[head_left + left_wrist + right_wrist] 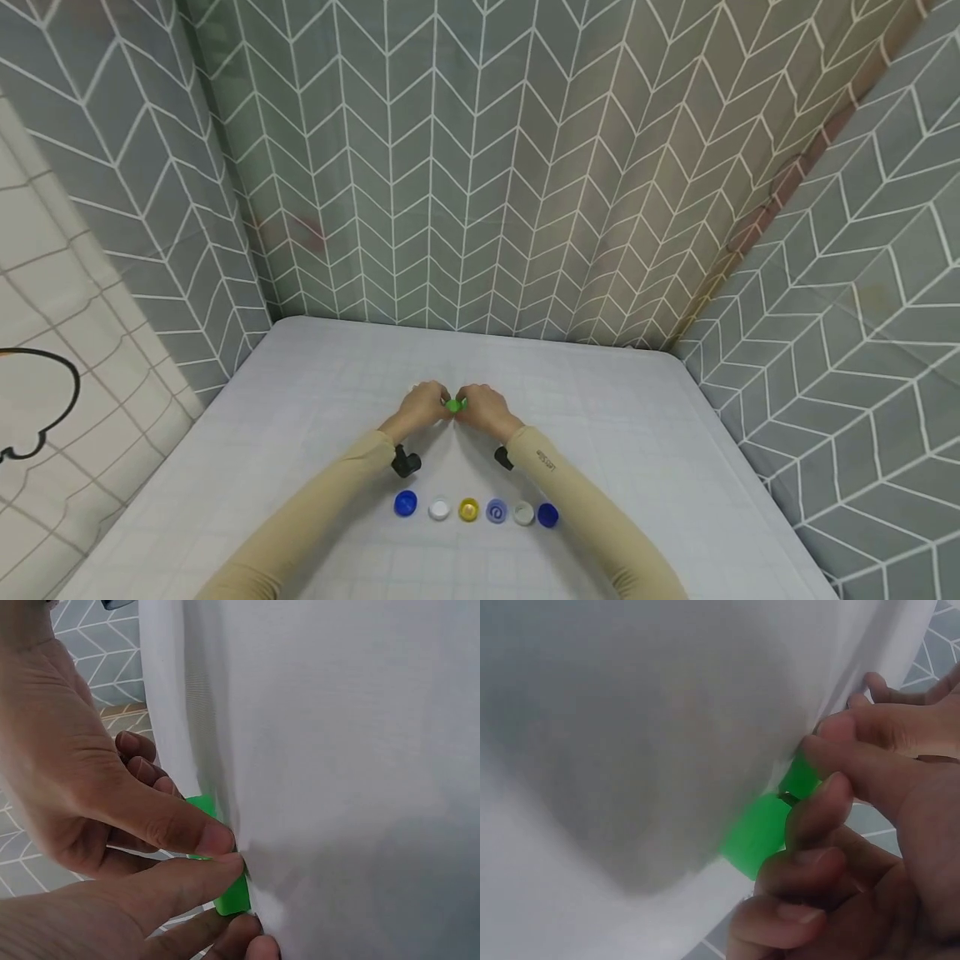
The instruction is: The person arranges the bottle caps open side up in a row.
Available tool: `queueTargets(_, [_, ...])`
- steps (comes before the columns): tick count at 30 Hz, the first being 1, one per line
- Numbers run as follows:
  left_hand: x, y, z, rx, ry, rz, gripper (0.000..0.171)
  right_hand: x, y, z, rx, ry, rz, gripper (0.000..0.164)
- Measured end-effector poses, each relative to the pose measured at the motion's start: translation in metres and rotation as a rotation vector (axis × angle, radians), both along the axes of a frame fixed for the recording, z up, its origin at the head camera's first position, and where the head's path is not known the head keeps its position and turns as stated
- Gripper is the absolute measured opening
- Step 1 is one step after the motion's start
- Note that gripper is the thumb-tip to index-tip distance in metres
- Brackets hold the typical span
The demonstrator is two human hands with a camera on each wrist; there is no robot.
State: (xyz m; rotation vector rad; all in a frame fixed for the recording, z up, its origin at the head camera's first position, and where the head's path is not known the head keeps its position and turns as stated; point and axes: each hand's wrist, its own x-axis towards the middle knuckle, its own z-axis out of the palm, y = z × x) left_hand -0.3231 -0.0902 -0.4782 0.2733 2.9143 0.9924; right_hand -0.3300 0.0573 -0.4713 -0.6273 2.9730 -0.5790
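Green piece (754, 836) — vivid, smooth-looking, partly hidden — is pinched by both hands (426, 403) (484, 408).

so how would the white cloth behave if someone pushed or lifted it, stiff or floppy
Probably floppy: the cloth bends into soft folds beside the green piece in the left wrist view. Pushed, it would likely wrinkle, as it shows creases. Lifted, it might drag or tip the yellow cap, which lies on it.
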Motion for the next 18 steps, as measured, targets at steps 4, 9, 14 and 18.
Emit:
queueTargets(4, [-0.0021, 0.0003, -0.0031, 0.006, 0.012, -0.004, 0.025, -0.0009, -0.0002, -0.0016, -0.001, 0.024, 0.003, 0.027])
queueTargets(9, [-0.0032, -0.0004, -0.0039, 0.002, 0.019, -0.009, 0.024, -0.0012, -0.0001, -0.0021, -0.008, 0.032, 0.007, 0.026])
queueTargets(14, [-0.0017, -0.0007, -0.0044, -0.008, 0.026, -0.008, 0.022, 0.0004, 0.0001, -0.0026, -0.017, 0.032, 0.008, 0.027])
queueTargets(18, [-0.0020, -0.0015, -0.0058, -0.003, 0.029, -0.011, 0.022, 0.0009, 0.0007, -0.0017, -0.016, 0.036, 0.013, 0.027])
